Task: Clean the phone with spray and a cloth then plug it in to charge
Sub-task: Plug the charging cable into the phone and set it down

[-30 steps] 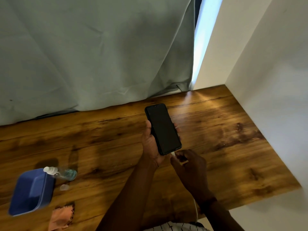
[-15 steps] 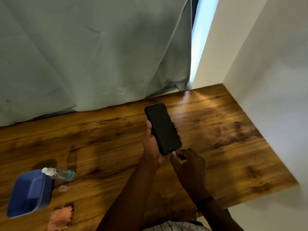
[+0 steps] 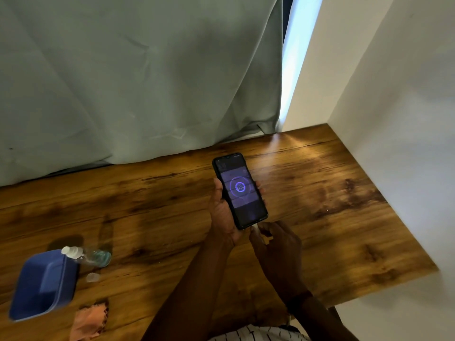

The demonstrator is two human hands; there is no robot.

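Since a moment ago the phone (image 3: 240,190) screen has lit with a purple ring. Right hand (image 3: 275,244) fingers (image 3: 258,230) pinch the white plug at its bottom edge; the left hand (image 3: 222,212) grips the phone above the table (image 3: 344,217), toward the far right corner. Judged: charging step; next, release and lay it down. No writing is legible.

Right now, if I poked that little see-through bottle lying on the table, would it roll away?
Probably, a bit. The bottle lies on its side on the smooth wooden table, so its round body could roll. It looks like small clear plastic, so likely light and easy to nudge. The blue tray right beside it would likely stop it rolling that way.
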